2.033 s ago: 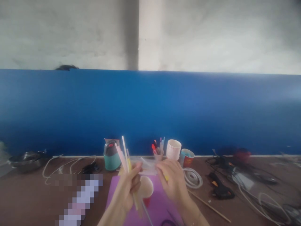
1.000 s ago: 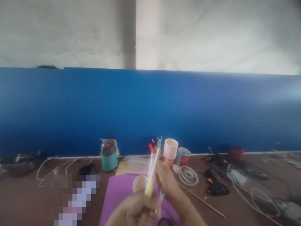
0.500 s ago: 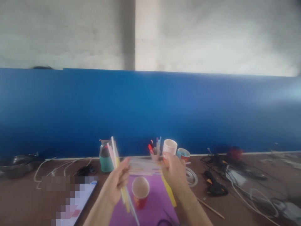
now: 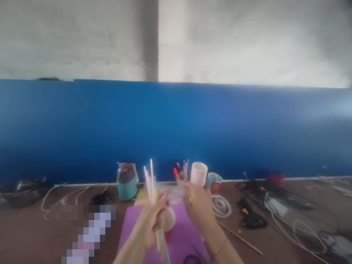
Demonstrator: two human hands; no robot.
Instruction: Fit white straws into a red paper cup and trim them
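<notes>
My left hand [image 4: 155, 220] is closed around a bundle of drinking straws [image 4: 151, 183], pale, pink and yellow, standing almost upright. Behind that hand a red paper cup [image 4: 169, 220] with a pale inside stands on a purple sheet [image 4: 183, 229], partly hidden. My right hand [image 4: 199, 203] is at the right end of a blurred heap of clear and pale straws [image 4: 176, 193]. A short yellow piece, looking like a straw [image 4: 189, 195], shows at its closed fingers. Scissors [image 4: 194, 258] lie at the sheet's near edge.
At the back stand a teal container [image 4: 127, 187], a pen cup [image 4: 180, 178], stacked paper cups [image 4: 199, 173] and a cup with blue contents [image 4: 216, 179]. A white coil [image 4: 221, 206], a wooden stick [image 4: 242, 240], a black glue gun [image 4: 251, 216] and cables lie right. A pixelated area covers the left.
My left hand has moved right with the straws and now partly covers the cup. My right hand has shifted slightly down and left, with a yellow piece now showing at its fingers.
</notes>
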